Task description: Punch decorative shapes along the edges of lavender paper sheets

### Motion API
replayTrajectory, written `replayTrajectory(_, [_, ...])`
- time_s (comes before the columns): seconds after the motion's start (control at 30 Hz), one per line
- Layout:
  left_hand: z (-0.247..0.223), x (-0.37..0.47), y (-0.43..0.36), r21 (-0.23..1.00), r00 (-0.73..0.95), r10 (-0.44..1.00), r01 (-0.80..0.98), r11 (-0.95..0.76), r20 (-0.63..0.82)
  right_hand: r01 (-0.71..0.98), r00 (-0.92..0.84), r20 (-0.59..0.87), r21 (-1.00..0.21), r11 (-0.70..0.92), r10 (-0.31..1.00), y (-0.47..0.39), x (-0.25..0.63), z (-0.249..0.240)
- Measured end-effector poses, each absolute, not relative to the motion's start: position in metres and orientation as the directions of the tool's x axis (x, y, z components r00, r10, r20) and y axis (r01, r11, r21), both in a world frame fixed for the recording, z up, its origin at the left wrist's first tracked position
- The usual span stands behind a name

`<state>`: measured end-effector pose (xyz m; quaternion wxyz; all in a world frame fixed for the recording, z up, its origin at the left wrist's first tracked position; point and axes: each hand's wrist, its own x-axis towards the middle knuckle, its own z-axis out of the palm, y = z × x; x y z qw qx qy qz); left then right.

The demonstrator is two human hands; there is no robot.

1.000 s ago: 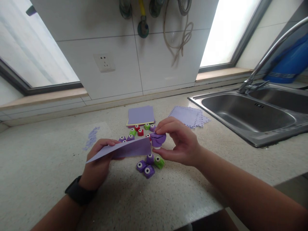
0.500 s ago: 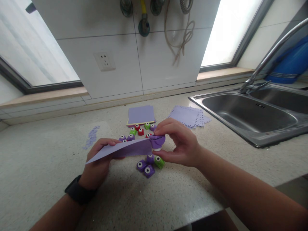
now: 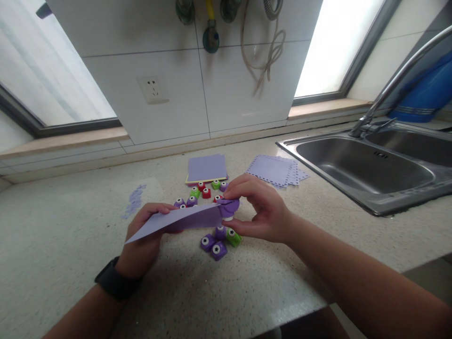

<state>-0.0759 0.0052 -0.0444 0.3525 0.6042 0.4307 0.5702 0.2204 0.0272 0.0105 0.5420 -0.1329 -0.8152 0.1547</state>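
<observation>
while both hands work above the counter (image 3: pixel 70 263):
left hand (image 3: pixel 144 240): pinching lilac paper sheet (image 3: pixel 180 219)
right hand (image 3: pixel 259 209): narrow, squeezing purple punch (image 3: pixel 229 207) on sheet's right edge

L hand (image 3: pixel 143 238): palm up, fingers curled in a pinch, black band on wrist. R hand (image 3: pixel 259 209): thumb below, index on top, pinching. Both forearms angled in, hands near each other.

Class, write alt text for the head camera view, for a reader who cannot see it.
Over a speckled counter, the left hand holds a purple paper sheet whose edge sits in a purple punch pinched by the right hand. Small punches and paper stacks lie nearby, a sink to the right.
</observation>
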Motion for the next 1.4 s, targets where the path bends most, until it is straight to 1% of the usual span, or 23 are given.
replayTrajectory(0.3, [-0.047,-0.079,0.007,0.907,0.000,0.913,0.112,-0.405,0.407,0.080,-0.395,0.839,-0.374,0.924,0.374,0.027,0.220,0.010])
replayTrajectory(0.43, [-0.052,-0.081,0.008,0.918,0.003,0.922,0.099,-0.385,0.386,0.107,-0.422,0.813,-0.394,0.913,0.401,0.029,0.220,0.008])
replayTrajectory(0.53, [-0.054,-0.081,0.010,0.933,-0.033,0.936,0.098,-0.345,0.350,0.120,-0.434,0.793,-0.420,0.900,0.428,0.030,0.219,0.007])
replayTrajectory(0.63, [-0.051,-0.080,0.012,0.944,-0.082,0.949,0.160,-0.287,0.303,0.134,-0.429,0.771,-0.461,0.877,0.471,0.032,0.219,0.005])
replayTrajectory(0.7, [-0.046,-0.078,0.012,0.929,-0.106,0.943,0.239,-0.283,0.314,0.139,-0.417,0.750,-0.506,0.851,0.514,0.034,0.219,0.002])
replayTrajectory(0.77, [-0.041,-0.075,0.012,0.908,-0.117,0.932,0.295,-0.297,0.343,0.132,-0.405,0.712,-0.576,0.807,0.574,0.036,0.219,-0.003])
replayTrajectory(0.83, [-0.039,-0.073,0.012,0.905,-0.126,0.931,0.309,-0.293,0.344,0.118,-0.402,0.652,-0.659,0.743,0.643,0.038,0.219,-0.008])
replayTrajectory(0.93, [-0.042,-0.072,0.013,0.928,-0.160,0.935,0.256,-0.272,0.318,0.097,-0.397,0.559,-0.763,0.639,0.728,0.041,0.218,-0.015])
replayTrajectory(1.07, [-0.050,-0.074,0.016,0.952,-0.180,0.943,0.176,-0.249,0.280,0.041,-0.393,0.444,-0.867,0.497,0.806,0.045,0.216,-0.018])
replayTrajectory(1.23, [-0.053,-0.075,0.017,0.957,-0.163,0.946,0.118,-0.264,0.281,0.007,-0.391,0.315,-0.939,0.345,0.865,0.047,0.214,-0.018])
replayTrajectory(1.4, [-0.053,-0.074,0.017,0.960,-0.164,0.947,0.090,-0.265,0.277,-0.044,-0.397,0.241,-0.969,0.243,0.886,0.047,0.213,-0.018])
